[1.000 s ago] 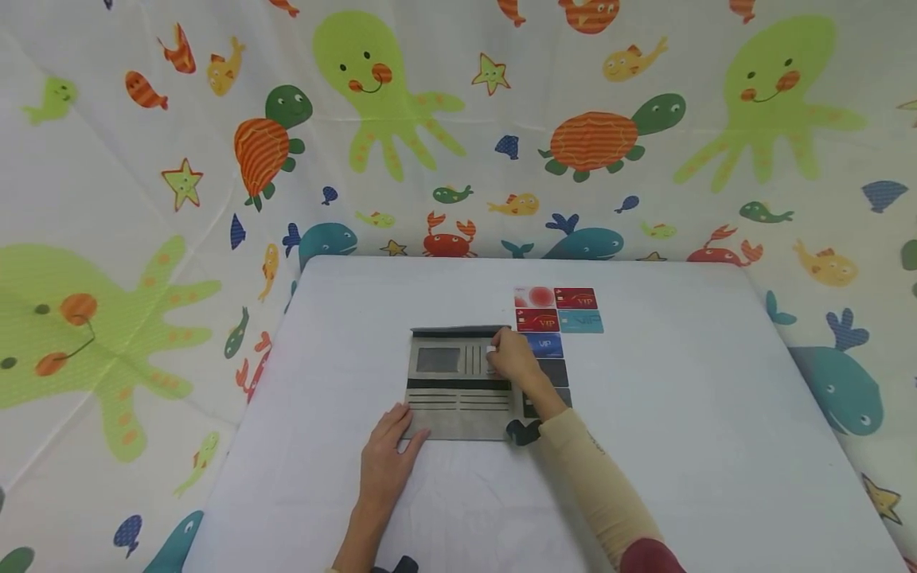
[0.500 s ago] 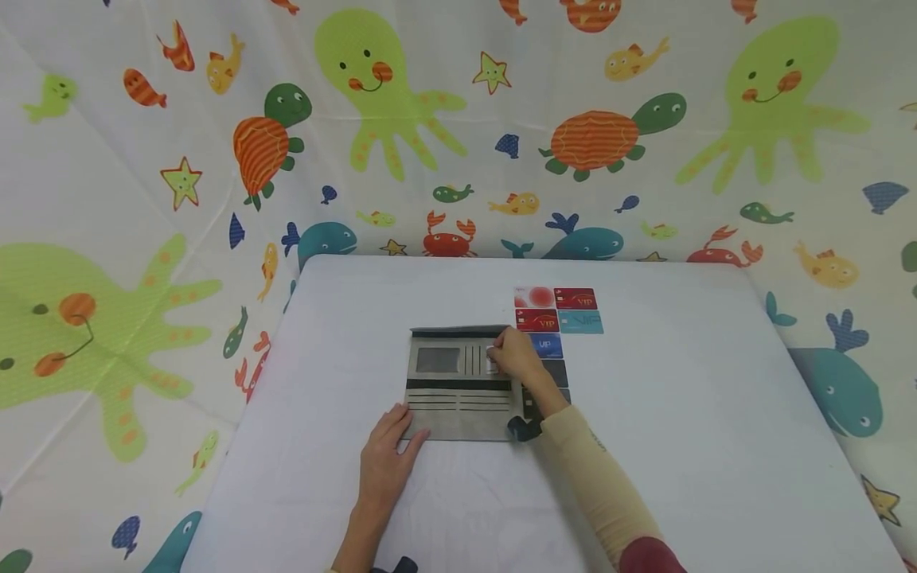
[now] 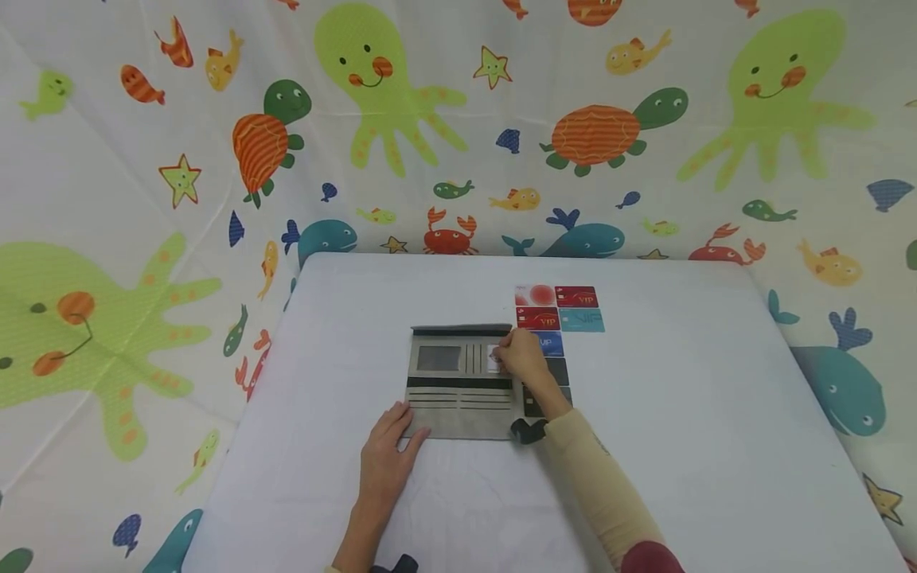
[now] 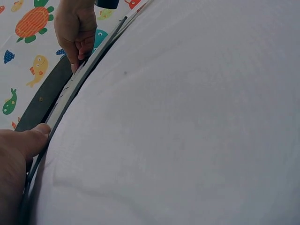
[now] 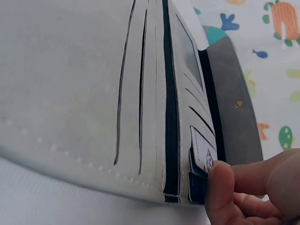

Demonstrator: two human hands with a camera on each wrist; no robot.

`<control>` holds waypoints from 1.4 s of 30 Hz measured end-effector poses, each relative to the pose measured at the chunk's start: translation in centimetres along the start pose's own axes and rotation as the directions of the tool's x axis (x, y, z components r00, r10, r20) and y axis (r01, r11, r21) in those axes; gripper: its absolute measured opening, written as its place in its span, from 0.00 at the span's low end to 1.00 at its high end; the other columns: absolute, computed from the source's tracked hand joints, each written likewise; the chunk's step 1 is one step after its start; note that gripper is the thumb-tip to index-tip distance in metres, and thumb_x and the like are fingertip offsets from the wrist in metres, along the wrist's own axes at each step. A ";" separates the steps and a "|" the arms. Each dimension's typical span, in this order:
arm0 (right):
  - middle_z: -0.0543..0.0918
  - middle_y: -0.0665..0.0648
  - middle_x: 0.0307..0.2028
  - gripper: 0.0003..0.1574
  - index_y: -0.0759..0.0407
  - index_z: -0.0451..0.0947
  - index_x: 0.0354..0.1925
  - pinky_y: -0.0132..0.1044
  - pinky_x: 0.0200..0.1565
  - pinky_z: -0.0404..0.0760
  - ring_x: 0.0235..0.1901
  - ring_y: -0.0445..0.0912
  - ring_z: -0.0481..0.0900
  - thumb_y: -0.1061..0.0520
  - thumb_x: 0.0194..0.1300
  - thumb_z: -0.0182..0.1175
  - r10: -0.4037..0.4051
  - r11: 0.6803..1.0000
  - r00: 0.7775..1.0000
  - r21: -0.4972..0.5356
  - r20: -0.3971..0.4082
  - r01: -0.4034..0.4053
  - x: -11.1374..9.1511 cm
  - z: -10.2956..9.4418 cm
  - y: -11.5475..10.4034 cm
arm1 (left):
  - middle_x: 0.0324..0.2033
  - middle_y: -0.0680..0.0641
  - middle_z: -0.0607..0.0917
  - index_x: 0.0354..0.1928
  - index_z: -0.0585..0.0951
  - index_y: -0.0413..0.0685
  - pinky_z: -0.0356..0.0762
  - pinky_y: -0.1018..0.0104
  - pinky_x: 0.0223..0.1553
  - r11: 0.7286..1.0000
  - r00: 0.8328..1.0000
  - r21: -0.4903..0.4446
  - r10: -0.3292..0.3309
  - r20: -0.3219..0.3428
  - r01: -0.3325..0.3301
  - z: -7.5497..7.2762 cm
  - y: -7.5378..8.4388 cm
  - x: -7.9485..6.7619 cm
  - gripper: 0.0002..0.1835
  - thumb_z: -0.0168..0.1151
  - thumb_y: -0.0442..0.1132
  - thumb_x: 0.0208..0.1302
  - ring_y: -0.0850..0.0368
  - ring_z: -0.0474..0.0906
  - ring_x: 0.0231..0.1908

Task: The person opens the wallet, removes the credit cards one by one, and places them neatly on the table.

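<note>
An unfolded grey wallet (image 3: 458,418) with dark bands and rows of card slots lies on the table. My right hand (image 3: 526,358) is over its upper right part, thumb and forefinger pinching the edge of a white printed card (image 5: 202,149). That card sits partly inside a slot; my fingertips hide its outer end. Beside it, a dark blue card edge (image 5: 197,187) shows in the right wrist view. My left hand (image 3: 387,454) rests at the wallet's lower left corner, fingers extended along the side, the thumb (image 4: 40,133) lying on its near edge.
Red, blue and dark cards lie in rows right of the wallet, among them a teal card (image 3: 582,320) and a red VIP card (image 3: 576,297). My right forearm partly covers the dark ones. A sea-animal curtain (image 3: 430,79) hangs behind the white table (image 3: 716,398).
My right hand has shifted slightly to the right, and more of the white card shows at the slots. The left hand and wallet have stayed in place.
</note>
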State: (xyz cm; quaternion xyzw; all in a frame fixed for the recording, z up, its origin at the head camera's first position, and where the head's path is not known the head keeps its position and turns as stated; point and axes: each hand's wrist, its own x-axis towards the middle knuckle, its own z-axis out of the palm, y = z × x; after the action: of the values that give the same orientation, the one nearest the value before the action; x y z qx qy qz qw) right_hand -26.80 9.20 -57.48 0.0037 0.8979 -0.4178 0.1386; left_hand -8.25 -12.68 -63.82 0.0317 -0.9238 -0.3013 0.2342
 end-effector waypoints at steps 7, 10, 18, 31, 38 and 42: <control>0.87 0.65 0.35 0.09 0.70 0.81 0.39 0.30 0.28 0.86 0.21 0.43 0.84 0.62 0.66 0.65 0.014 0.999 1.000 0.039 -0.010 -0.014 0.0 -0.2 0.4 | 0.59 0.44 0.85 0.54 0.84 0.40 0.73 0.56 0.66 1.000 1.000 0.003 -0.024 0.013 0.024 -0.1 0.2 0.0 0.27 0.77 0.45 0.54 0.47 0.79 0.63; 0.86 0.64 0.33 0.09 0.70 0.82 0.39 0.29 0.28 0.86 0.21 0.43 0.83 0.62 0.66 0.65 0.013 0.999 1.000 0.045 -0.009 -0.012 -0.1 -0.4 0.5 | 0.59 0.45 0.84 0.55 0.84 0.41 0.73 0.56 0.66 1.000 1.000 0.011 -0.023 0.015 0.022 0.0 0.2 0.0 0.27 0.77 0.46 0.55 0.47 0.79 0.63; 0.86 0.64 0.33 0.10 0.68 0.82 0.40 0.30 0.28 0.86 0.23 0.45 0.84 0.61 0.65 0.65 0.048 0.996 0.999 0.073 0.013 -0.049 0.1 -1.2 1.1 | 0.58 0.44 0.85 0.54 0.85 0.41 0.74 0.56 0.66 1.000 1.000 0.012 -0.011 0.004 0.011 0.1 0.1 0.0 0.27 0.77 0.46 0.54 0.47 0.79 0.63; 0.82 0.61 0.32 0.21 0.66 0.72 0.49 0.32 0.27 0.80 0.23 0.46 0.80 0.55 0.65 0.67 0.000 0.999 0.998 -0.049 0.057 0.003 -1.2 -1.2 0.7 | 0.58 0.45 0.85 0.53 0.85 0.41 0.73 0.56 0.66 1.000 1.000 0.018 -0.016 0.009 0.016 0.0 0.1 0.1 0.26 0.78 0.45 0.53 0.48 0.80 0.62; 0.82 0.62 0.34 0.26 0.66 0.70 0.53 0.33 0.27 0.80 0.21 0.46 0.80 0.55 0.64 0.68 -0.014 0.998 0.999 -0.057 0.034 0.016 -1.4 -0.8 0.8 | 0.58 0.45 0.85 0.54 0.85 0.41 0.74 0.56 0.65 1.000 1.000 0.015 -0.012 0.010 0.012 0.1 0.0 0.1 0.27 0.78 0.45 0.53 0.47 0.79 0.62; 0.83 0.63 0.35 0.27 0.66 0.70 0.54 0.34 0.30 0.84 0.24 0.46 0.82 0.55 0.63 0.68 0.010 0.999 1.000 -0.031 0.029 -0.009 -1.3 -1.0 1.2 | 0.58 0.45 0.85 0.54 0.85 0.41 0.74 0.55 0.65 1.000 1.000 0.012 -0.019 0.016 0.019 0.1 0.0 0.1 0.27 0.78 0.45 0.54 0.47 0.79 0.63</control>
State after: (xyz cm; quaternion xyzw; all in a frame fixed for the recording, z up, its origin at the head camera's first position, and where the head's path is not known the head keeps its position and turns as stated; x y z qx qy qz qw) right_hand -25.65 10.83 -57.42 -0.0003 0.9021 -0.4032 0.1535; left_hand -8.37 -12.62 -63.88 0.0395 -0.9271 -0.2982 0.2235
